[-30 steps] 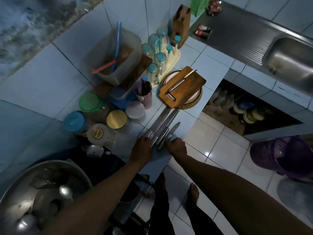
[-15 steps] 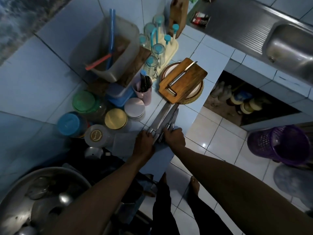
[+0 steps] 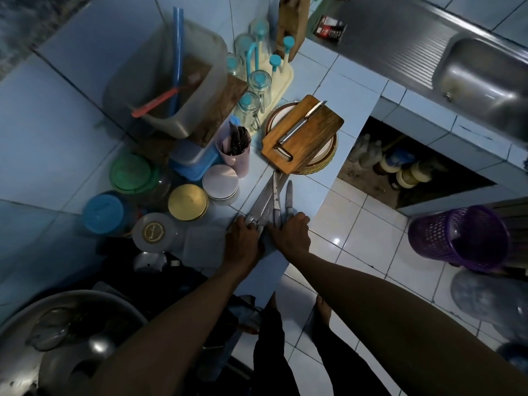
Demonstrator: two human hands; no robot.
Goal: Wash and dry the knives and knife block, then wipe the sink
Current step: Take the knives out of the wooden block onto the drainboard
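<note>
Two hands meet at the near edge of the tiled counter (image 3: 320,172), and we read them as gathering the knives (image 3: 273,200) into one bundle. Our left hand (image 3: 243,241) has its fingers curled over the handle ends from the left, and our right hand (image 3: 294,231) closes on them from the right, its knuckles bent down over the same handles; how many knives there are we cannot count for certain, though at least three blades show. Both hands sit at the handle end, so neither is nearer than the other. From the hands the blades run straight away from us and a little to the right, tips lying flat on the tiles and pointing toward the cutting board (image 3: 303,132), which rests on a stack of plates with a peeler (image 3: 300,127) across it. That long axis is what the next lift turns on, in our judgement: the tips lead, the handles trail, and the bundle would have to swing right to reach the sink (image 3: 485,75), which lies well apart at the far right past the steel draining board. Farther back, upright against the wall beside the rack of glasses (image 3: 257,70), stands the knife block (image 3: 291,21), also well apart from our hands and to the left of the sink. Washing has not begun, as we judge it; nothing here looks wet.
</note>
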